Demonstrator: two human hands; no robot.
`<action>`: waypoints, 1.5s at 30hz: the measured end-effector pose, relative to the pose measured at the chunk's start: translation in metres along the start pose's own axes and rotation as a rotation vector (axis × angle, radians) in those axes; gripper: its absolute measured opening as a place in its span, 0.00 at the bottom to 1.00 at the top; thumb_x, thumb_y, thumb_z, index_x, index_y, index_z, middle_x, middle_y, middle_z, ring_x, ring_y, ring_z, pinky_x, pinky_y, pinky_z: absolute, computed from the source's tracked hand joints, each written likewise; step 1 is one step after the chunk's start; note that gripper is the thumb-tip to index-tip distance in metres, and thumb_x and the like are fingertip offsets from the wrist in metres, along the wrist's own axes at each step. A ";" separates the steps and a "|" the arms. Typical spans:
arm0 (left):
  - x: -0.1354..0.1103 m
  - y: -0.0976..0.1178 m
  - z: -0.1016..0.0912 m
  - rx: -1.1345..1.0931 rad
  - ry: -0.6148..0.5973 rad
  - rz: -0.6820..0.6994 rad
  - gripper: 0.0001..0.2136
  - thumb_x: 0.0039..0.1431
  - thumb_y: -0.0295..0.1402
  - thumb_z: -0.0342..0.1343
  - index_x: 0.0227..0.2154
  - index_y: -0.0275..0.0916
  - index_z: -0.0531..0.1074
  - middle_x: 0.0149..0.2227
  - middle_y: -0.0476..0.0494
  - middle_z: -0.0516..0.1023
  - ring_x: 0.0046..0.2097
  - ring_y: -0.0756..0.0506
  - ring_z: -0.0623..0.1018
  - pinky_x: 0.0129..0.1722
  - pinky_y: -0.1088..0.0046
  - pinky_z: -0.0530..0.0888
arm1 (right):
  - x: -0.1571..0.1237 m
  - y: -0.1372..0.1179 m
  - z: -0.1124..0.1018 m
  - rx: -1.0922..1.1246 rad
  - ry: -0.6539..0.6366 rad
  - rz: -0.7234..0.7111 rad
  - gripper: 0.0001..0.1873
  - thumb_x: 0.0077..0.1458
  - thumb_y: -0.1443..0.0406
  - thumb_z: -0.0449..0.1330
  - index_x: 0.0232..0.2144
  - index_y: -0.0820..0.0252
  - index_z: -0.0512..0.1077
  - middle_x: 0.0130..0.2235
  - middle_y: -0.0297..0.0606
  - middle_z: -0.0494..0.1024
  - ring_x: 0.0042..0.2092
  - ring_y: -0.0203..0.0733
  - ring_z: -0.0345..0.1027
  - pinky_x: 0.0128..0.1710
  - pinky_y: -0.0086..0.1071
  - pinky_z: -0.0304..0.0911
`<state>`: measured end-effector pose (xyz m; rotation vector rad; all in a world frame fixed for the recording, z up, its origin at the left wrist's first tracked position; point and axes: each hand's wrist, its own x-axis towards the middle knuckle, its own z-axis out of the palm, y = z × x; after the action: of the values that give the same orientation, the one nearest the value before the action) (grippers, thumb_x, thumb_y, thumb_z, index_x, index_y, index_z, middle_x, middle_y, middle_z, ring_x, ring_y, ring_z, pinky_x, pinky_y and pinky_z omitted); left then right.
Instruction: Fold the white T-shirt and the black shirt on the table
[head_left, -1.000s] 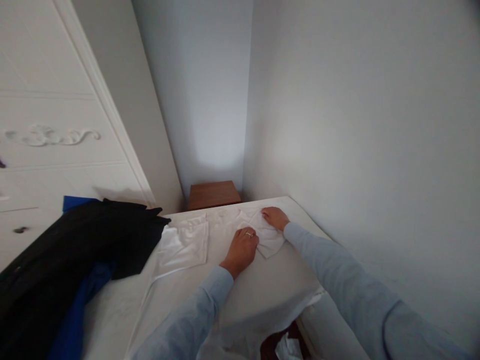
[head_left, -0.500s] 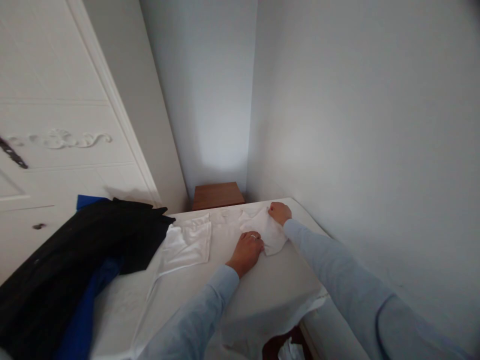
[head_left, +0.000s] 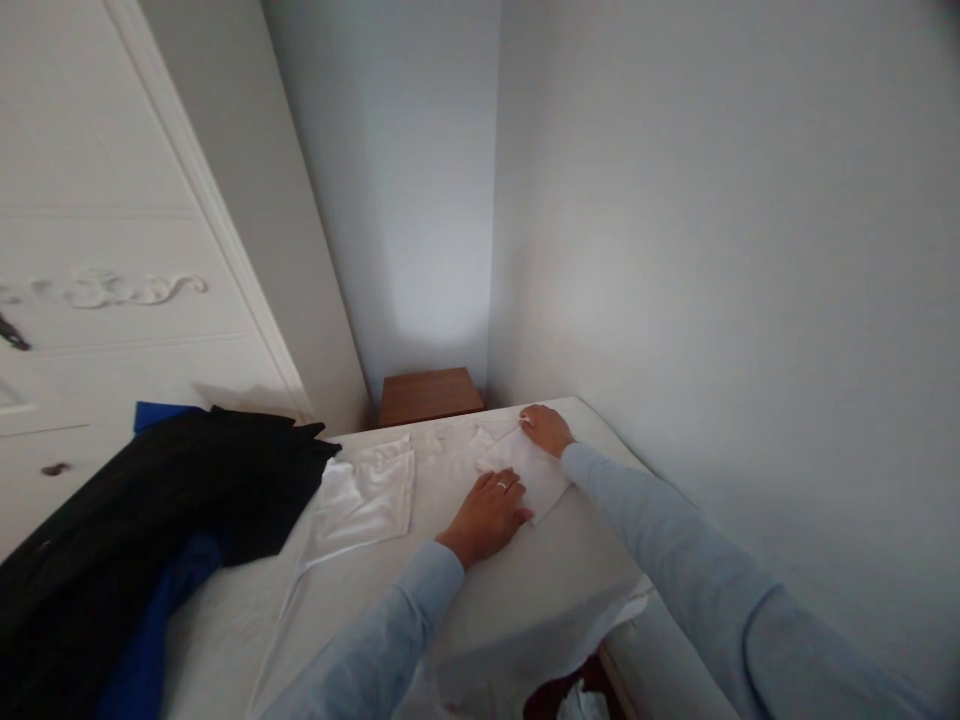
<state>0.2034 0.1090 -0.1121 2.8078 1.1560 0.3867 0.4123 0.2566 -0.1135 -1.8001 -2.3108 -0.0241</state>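
Slanting toward near right, white cloth [head_left: 545, 476] meets a loosely spread left hand [head_left: 486, 518], right hand [head_left: 549, 430] pinching it.

We see a pale back wall [head_left: 420, 200] meet a pale right wall [head_left: 712, 250]. To the left we note a white wardrobe [head_left: 82, 120] with raised scrollwork [head_left: 105, 289] and a dark handle [head_left: 13, 334]; a brown wooden stand [head_left: 431, 394] occupies the corner. Soft light falls unevenly on both walls.
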 end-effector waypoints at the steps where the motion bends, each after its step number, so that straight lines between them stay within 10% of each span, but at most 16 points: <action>1: -0.001 -0.001 0.002 -0.004 -0.009 -0.022 0.22 0.69 0.43 0.47 0.58 0.35 0.68 0.63 0.33 0.68 0.67 0.39 0.65 0.67 0.56 0.62 | 0.001 -0.001 0.001 -0.004 -0.015 -0.024 0.16 0.67 0.62 0.51 0.48 0.59 0.75 0.54 0.47 0.76 0.57 0.49 0.66 0.58 0.38 0.59; 15: -0.011 -0.005 0.012 -0.030 0.018 -0.151 0.25 0.70 0.48 0.39 0.62 0.44 0.67 0.69 0.38 0.59 0.72 0.35 0.52 0.70 0.47 0.53 | 0.021 -0.018 -0.010 0.012 0.018 0.062 0.20 0.70 0.65 0.45 0.54 0.68 0.70 0.55 0.56 0.72 0.58 0.50 0.65 0.57 0.43 0.62; 23: -0.010 -0.008 0.018 -0.019 0.013 -0.181 0.26 0.70 0.48 0.38 0.63 0.41 0.64 0.68 0.40 0.62 0.70 0.35 0.57 0.69 0.47 0.56 | -0.096 -0.007 -0.014 0.137 -0.063 -0.470 0.22 0.66 0.59 0.55 0.59 0.60 0.71 0.65 0.47 0.66 0.66 0.48 0.58 0.67 0.45 0.53; 30: -0.010 -0.007 0.015 0.004 -0.005 -0.178 0.26 0.70 0.47 0.38 0.64 0.41 0.64 0.69 0.39 0.60 0.71 0.34 0.56 0.69 0.48 0.56 | -0.187 0.037 -0.012 0.149 -0.117 -0.320 0.29 0.70 0.53 0.47 0.64 0.64 0.65 0.67 0.50 0.61 0.70 0.49 0.51 0.70 0.48 0.50; 35: -0.008 -0.002 0.013 -0.004 0.009 -0.201 0.27 0.70 0.47 0.39 0.64 0.38 0.62 0.70 0.34 0.55 0.70 0.36 0.57 0.69 0.50 0.57 | -0.213 0.000 -0.024 0.144 -0.030 -0.366 0.32 0.68 0.49 0.48 0.65 0.62 0.63 0.69 0.50 0.58 0.70 0.51 0.49 0.70 0.50 0.48; 38: -0.018 0.004 0.008 -0.009 0.225 -0.275 0.23 0.71 0.40 0.38 0.60 0.35 0.66 0.67 0.33 0.63 0.69 0.42 0.62 0.70 0.54 0.57 | -0.219 -0.025 -0.021 0.166 -0.033 -0.439 0.33 0.68 0.49 0.49 0.66 0.60 0.61 0.69 0.49 0.56 0.71 0.51 0.47 0.71 0.51 0.46; 41: -0.046 0.001 -0.004 0.007 0.443 -0.362 0.19 0.71 0.34 0.37 0.51 0.39 0.72 0.62 0.38 0.71 0.65 0.46 0.67 0.69 0.58 0.59 | -0.220 -0.030 -0.006 0.197 -0.077 -0.407 0.32 0.68 0.50 0.50 0.67 0.61 0.61 0.69 0.50 0.57 0.70 0.53 0.50 0.69 0.52 0.50; 45: -0.099 -0.028 -0.028 0.170 0.404 -0.542 0.16 0.67 0.34 0.46 0.53 0.38 0.71 0.65 0.34 0.67 0.68 0.39 0.64 0.69 0.52 0.60 | -0.215 -0.025 0.009 0.260 -0.020 -0.356 0.30 0.67 0.49 0.50 0.64 0.57 0.66 0.66 0.49 0.64 0.67 0.54 0.58 0.66 0.53 0.57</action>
<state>0.1092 0.0586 -0.1102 2.4490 2.0419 0.8547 0.4364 0.0460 -0.1576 -1.2605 -2.4827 0.2284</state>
